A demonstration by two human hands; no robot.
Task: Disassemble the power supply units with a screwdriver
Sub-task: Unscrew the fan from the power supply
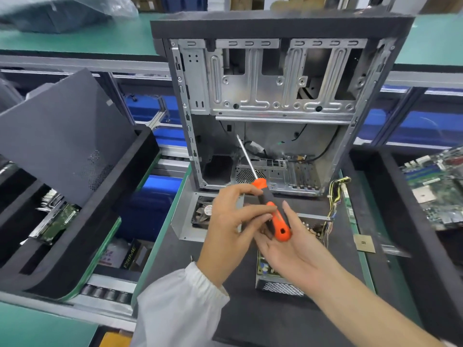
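Cover point(186, 222): already off, lying beside the power supply point(280, 284) on the desk point(275, 321).
Board: seemingly still seated — left to free.
Screwdriver point(271, 206): left hand point(231, 227) fingers pinched its handle; right hand point(288, 249) fingers lay apart beneath.

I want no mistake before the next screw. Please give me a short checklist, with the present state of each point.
1. Screwdriver in hand: ok, left hand pinches the handle, right hand supports its end.
2. Tip on a screw: not ok, the shaft points up toward the computer case.
3. Power supply cover removed: ok, lies beside the circuit board.
4. Remaining screws located: cannot tell, the hands hide the board.
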